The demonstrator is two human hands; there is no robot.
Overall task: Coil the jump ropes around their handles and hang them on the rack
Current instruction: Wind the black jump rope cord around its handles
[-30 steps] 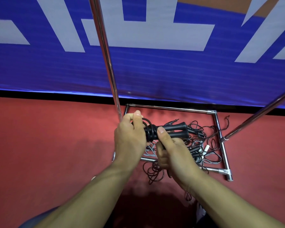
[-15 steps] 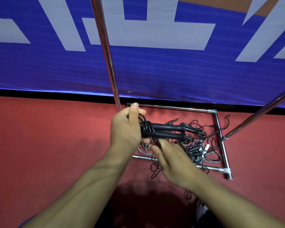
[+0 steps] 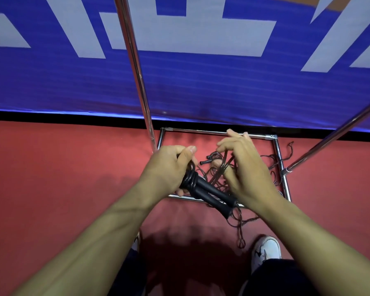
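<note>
So that the coils stay tight, the left hand grips the paired handles above the rack's base frame, while the right hand pinches the loose rope just beside them.

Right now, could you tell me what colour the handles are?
Black, in the head view: the handles.

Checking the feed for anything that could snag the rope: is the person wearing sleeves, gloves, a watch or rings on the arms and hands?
Nothing visible: the left hand and right hand are ungloved, both forearms unsleeved, with no watch, bands or rings showing.
</note>
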